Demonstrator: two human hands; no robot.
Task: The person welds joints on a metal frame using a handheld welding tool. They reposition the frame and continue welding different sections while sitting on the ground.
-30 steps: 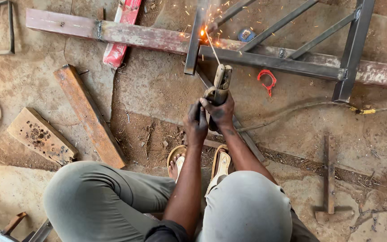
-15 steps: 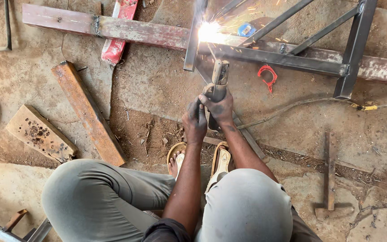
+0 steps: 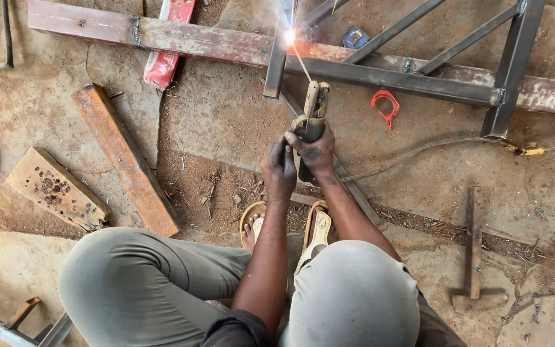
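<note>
Nearest, the left hand (image 3: 279, 168) and right hand (image 3: 314, 149) both wrap tight around the electrode holder (image 3: 311, 114), grip pressed closed on its insulated handle, the safe place to hold. It looks rigid and moderately heavy, its cable dragging. Beyond, the thin, brittle welding rod (image 3: 300, 62) sparks against the stiff steel frame (image 3: 393, 76) lying on the floor (image 3: 220, 115).

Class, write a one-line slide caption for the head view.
Both hands, left hand and right hand, grip an electrode holder, its rod sparking against a steel frame.
</note>
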